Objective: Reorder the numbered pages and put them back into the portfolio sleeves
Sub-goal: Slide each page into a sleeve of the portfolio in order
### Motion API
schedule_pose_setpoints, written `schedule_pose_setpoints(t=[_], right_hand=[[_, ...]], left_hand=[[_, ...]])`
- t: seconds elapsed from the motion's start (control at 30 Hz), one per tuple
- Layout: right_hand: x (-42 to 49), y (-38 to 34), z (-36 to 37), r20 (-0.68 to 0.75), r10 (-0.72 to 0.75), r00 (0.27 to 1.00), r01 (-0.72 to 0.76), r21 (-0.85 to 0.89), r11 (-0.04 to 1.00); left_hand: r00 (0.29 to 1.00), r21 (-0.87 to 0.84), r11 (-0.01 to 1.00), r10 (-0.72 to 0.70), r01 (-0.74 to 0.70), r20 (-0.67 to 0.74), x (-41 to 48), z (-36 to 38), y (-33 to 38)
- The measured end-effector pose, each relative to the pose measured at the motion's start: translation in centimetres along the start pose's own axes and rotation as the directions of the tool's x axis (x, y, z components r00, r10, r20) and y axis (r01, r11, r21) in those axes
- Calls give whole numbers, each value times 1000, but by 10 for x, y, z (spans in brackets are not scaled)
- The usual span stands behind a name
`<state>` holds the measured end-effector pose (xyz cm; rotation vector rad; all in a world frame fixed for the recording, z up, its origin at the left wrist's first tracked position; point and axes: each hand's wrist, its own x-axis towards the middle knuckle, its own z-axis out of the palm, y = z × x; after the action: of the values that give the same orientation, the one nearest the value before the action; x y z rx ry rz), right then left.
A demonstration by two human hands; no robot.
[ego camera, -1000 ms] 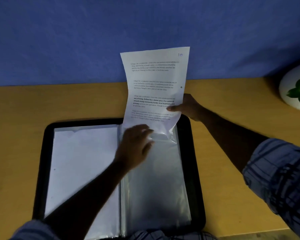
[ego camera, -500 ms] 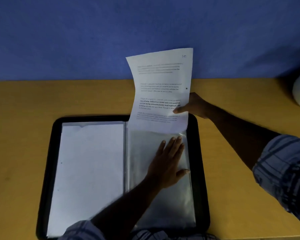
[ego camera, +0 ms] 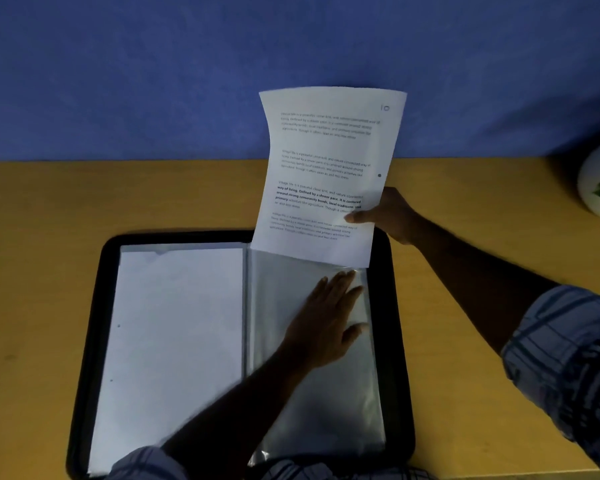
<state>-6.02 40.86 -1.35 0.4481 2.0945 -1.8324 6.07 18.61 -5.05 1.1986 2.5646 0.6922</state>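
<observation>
My left hand [ego camera: 326, 320] has dropped from the mouth of the clear right sleeve [ego camera: 326, 403] at frame centre and presses it flat, fingers straight. My right hand [ego camera: 392, 216] pinches page 10 [ego camera: 326, 168] just above, which looks ready to slide in.

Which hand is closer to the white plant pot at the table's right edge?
Right. The right hand, pinching the page by its edge, is left of the pot; the left hand lies flat on the sleeve, farther left.
</observation>
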Motion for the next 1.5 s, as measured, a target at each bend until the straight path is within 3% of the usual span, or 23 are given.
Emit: schedule_pose_setpoints(t=[0.1, 0.17, 0.27, 0.37, 0.43, 0.93, 1.33, 1.5], right_hand=[[-3, -4, 0, -6, -37, 999, 38, 117, 992], [-7, -10, -1, -14, -78, 997, 79, 188, 979], [-8, -19, -4, -69, -132, 989, 146, 268, 952], [-9, -30, -7, -134, -164, 977, 199, 316, 928], [-10, -37, -8, -141, -191, 971, 228, 336, 914], [2, -41, 32, -101, -222, 970, 242, 507, 827], [14, -16, 64, -130, -123, 984, 167, 419, 892], [4, -13, 55, -58, -34, 998, 55, 413, 909]], left_hand=[[969, 7, 995, -92, 96, -228, -1, -16, -24], [942, 47, 985, -142, 164, -304, -2, -29, -46], [942, 166, 962, -162, 218, -295, -5, -48, -73], [914, 259, 886, -326, 385, -243, -4, -61, -84], [903, 299, 857, -361, 420, -233, -3, -62, -85], [879, 166, 937, -212, 306, -426, 1, -66, -88], [910, 126, 955, -210, 270, -357, 3, -72, -84], [916, 120, 955, -216, 270, -337, 4, -74, -81]])
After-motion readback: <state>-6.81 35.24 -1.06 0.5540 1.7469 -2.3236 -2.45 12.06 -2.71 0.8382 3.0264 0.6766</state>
